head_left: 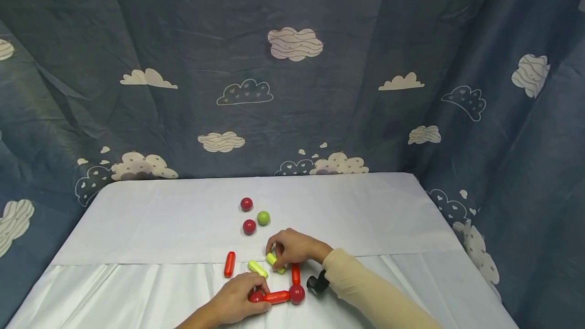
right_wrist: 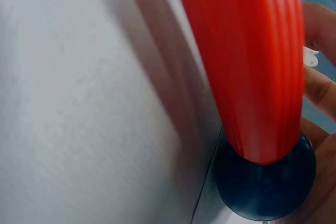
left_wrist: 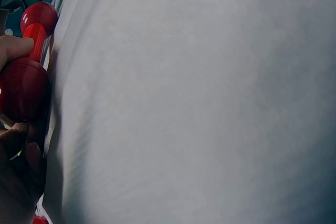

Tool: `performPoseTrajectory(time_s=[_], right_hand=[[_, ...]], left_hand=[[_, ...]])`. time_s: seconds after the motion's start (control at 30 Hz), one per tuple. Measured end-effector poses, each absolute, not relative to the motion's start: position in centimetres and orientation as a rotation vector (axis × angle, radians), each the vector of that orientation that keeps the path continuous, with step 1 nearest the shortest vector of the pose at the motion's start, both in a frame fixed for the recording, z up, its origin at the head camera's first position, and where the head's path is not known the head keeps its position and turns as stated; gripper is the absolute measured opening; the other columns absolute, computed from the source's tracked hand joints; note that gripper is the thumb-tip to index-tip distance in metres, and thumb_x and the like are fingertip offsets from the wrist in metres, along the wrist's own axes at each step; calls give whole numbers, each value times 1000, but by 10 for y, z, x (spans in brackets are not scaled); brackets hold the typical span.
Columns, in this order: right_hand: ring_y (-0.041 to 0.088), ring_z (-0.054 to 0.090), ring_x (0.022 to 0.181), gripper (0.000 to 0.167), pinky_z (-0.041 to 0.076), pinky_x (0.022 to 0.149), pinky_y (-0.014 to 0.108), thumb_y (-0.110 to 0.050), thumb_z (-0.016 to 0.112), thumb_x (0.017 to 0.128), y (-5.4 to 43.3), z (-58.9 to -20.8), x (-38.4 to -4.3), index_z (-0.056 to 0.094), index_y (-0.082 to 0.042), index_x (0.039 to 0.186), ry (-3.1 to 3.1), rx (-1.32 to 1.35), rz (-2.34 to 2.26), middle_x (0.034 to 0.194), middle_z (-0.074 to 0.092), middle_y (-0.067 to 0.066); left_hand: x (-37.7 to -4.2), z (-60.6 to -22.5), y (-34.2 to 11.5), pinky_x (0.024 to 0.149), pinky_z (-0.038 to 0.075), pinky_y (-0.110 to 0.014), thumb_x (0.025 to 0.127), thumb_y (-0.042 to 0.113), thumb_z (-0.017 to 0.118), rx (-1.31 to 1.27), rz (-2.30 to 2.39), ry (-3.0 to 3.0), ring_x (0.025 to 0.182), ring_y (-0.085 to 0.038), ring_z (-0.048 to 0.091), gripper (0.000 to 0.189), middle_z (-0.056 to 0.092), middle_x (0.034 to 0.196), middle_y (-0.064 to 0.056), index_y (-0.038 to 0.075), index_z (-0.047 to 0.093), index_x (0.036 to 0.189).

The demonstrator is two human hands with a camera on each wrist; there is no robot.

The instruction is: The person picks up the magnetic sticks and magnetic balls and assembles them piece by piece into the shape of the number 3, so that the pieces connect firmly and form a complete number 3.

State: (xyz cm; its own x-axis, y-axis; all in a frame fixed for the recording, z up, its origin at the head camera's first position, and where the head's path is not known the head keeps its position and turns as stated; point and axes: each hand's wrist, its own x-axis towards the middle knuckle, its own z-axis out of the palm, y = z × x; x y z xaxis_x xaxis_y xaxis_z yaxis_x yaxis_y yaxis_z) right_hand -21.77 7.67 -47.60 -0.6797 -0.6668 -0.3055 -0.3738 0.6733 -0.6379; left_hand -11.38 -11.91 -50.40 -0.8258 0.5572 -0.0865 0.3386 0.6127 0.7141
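The left hand [head_left: 238, 296] partly hides the red ball [head_left: 256, 296] it holds

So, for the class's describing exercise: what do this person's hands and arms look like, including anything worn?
The left hand and right hand are both ungloved. On the right, a plain, pale beige sleeve reaches down to the wrist, where a small black device shows, apparently the wrist camera. On the left, no sleeve shows in the part within view.

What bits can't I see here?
Head view: part of the gripped red ball, behind the left hand.
Head view: part of the pinched yellow stick, behind the right hand.
Right wrist view: red stick, cut off by top edge.
Right wrist view: dark ball, partly behind that stick.
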Motion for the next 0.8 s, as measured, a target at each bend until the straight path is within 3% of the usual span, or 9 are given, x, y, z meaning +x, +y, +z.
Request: performPoseTrajectory(time_s=[0.27, 0.5, 0.8], right_hand=[[8, 48, 60, 26, 41, 56, 20, -7, 75, 79, 80, -479, -222, 66, -14, 103, 2324, -764, -947, 70, 57, -4], [14, 53, 76, 30, 46, 68, 27, -5, 67, 83, 83, -482, -225, 63, -10, 112, 2403, -620, -1186, 86, 57, 0], [16, 58, 79, 34, 51, 73, 32, -6, 64, 86, 96, -483, -233, 61, -5, 120, 2311, -427, -1453, 98, 58, 7]], left_hand=[[-115, -502, -118, 69, 36, -25, 82, 43, 71, 712, 1007, 2543, 80, -3, 44, 19, 50, 86, 18, 28, 60, 87], [-113, -503, -117, 67, 35, -24, 83, 42, 71, 700, 1034, 2518, 78, -2, 44, 19, 49, 84, 18, 28, 60, 88], [-113, -502, -117, 68, 36, -24, 83, 43, 71, 698, 1014, 2533, 79, -2, 44, 20, 49, 85, 18, 28, 60, 89]])
